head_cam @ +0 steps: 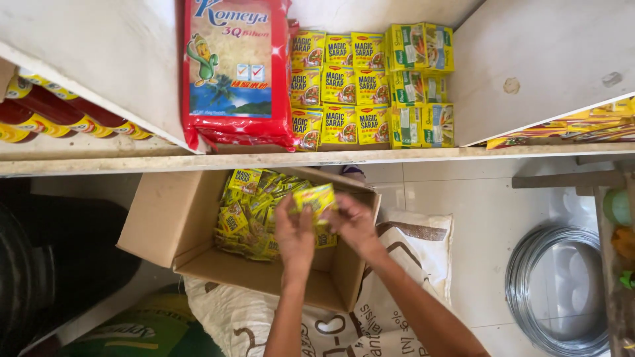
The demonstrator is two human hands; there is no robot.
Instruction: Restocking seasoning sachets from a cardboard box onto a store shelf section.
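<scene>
Both my hands are over an open cardboard box that lies on a white sack. My left hand and my right hand together grip a small bundle of yellow seasoning sachets just above the box. More yellow sachets lie heaped inside the box, to the left of my hands. On the shelf above, rows of the same yellow sachets stand stacked next to green and yellow packets.
A large red noodle pack stands on the shelf, left of the sachets. Bottles with red contents lie at far left. A white printed sack and a coil of grey wire are on the tiled floor.
</scene>
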